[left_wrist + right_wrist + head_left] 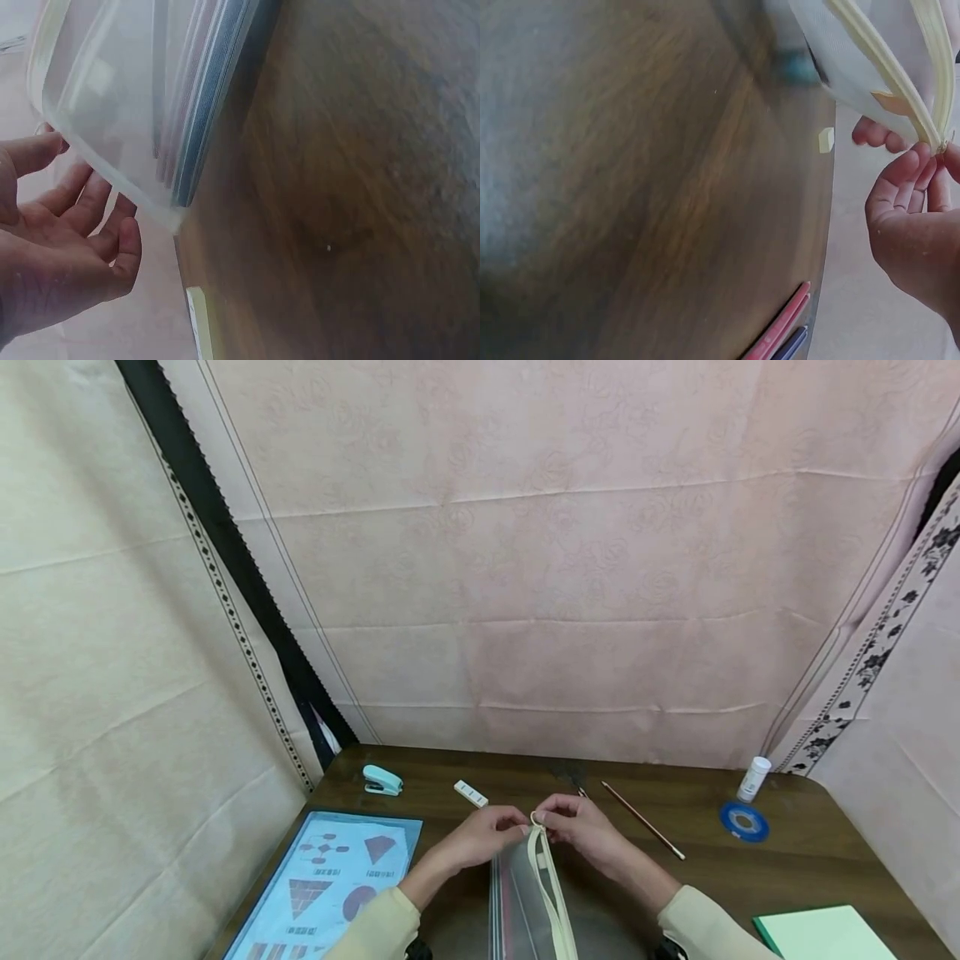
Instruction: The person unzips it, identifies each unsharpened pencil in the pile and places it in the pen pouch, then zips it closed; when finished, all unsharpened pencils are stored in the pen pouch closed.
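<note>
A translucent zipper pouch (522,893) stands up between the hands, its mouth spread apart along the cream zipper (561,914). Inside are several thin stacked items, whose blue and pinkish edges (196,112) show through the side. The left hand (483,839) pinches the pouch's far top corner between thumb and forefinger, the other fingers loosely bent below it. From the other side, the right hand (585,835) pinches the zipper's far end with thumb and fingertips. In the right wrist view, a small tan tab (892,103) shows beside the zipper.
A light blue stapler (382,781) and white eraser (471,792) lie at the back. A sheet printed with shapes (322,885) is on the left. Toward the right are a pencil (643,820), blue tape roll (727,822), glue stick (753,778) and pale green pad (825,935).
</note>
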The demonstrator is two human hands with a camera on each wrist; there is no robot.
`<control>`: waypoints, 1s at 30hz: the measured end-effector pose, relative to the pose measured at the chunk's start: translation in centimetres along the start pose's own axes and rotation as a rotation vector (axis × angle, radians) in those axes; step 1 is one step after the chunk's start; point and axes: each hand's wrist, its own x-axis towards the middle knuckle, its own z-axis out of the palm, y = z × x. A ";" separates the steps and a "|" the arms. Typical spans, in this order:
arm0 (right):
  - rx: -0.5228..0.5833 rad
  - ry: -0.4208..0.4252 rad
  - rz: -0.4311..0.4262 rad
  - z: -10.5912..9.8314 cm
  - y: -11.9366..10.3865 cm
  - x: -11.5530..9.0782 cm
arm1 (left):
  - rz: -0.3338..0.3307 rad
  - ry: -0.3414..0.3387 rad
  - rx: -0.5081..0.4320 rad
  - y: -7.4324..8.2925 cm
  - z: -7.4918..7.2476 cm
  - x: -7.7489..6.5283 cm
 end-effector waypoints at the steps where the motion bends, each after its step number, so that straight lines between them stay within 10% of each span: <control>1: 0.010 -0.009 -0.002 0.1 -0.1 -0.1 | 0.003 -0.010 -0.001 0.1 0.1 0.0; 17: -0.059 0.051 -0.068 0.6 -1.0 -1.5 | 0.026 -0.078 -0.184 0.4 0.5 -0.3; 30: -0.007 0.101 0.035 1.3 -1.6 -2.2 | 0.093 -0.122 -0.229 0.0 0.7 -0.4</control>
